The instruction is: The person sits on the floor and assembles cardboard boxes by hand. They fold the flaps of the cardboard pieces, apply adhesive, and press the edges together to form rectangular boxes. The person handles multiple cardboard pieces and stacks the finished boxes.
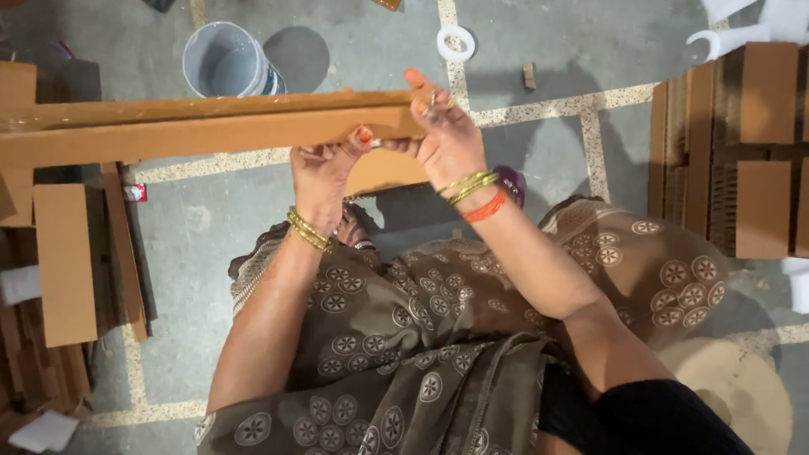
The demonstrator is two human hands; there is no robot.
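A long folded brown cardboard strip (194, 126) lies level in front of me and reaches from the left edge to the middle of the view. My right hand (442, 135) grips its right end, fingers wrapped over the top edge. My left hand (324, 173) pinches the strip's lower edge from below, just left of the right hand. Both wrists carry gold bangles, and the right one has an orange bangle too. I sit on the floor in a brown patterned garment.
A grey bucket (226, 61) stands on the concrete floor behind the strip. Stacked cardboard pieces (737, 152) sit at the right, flat cardboard sheets (63, 261) at the left. A white tape ring (456, 42) and a small block (528, 76) lie farther back.
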